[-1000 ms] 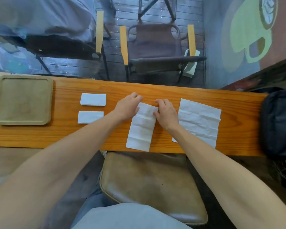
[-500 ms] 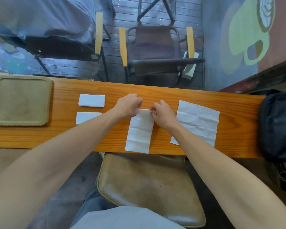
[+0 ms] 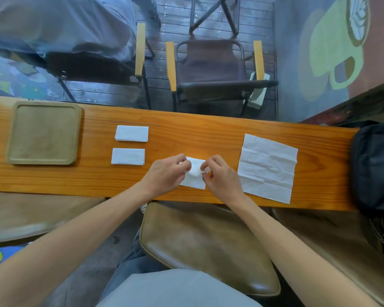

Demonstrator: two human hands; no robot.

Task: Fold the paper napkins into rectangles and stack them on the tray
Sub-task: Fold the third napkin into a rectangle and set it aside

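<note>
A white napkin [image 3: 195, 173] lies near the middle of the wooden counter [image 3: 208, 134], its far end doubled over toward me. My left hand [image 3: 167, 173] pinches the folded end's left corner and my right hand [image 3: 220, 176] pinches its right corner. Two folded napkin rectangles lie to the left, one farther [image 3: 132, 133] and one nearer [image 3: 128, 156]. An unfolded creased napkin [image 3: 267, 167] lies flat to the right. The olive tray [image 3: 43, 132] sits bare at the far left.
A black bag [image 3: 375, 169] sits at the counter's right end. Brown leather stools [image 3: 208, 247] stand under the near edge. Beyond the counter are chairs [image 3: 211, 69] with yellow armrests on a dark slatted floor.
Both hands lifted the strip's far end and drew it toward me, so the long strip now shows about half its former length. The other napkins and the tray stayed put.
</note>
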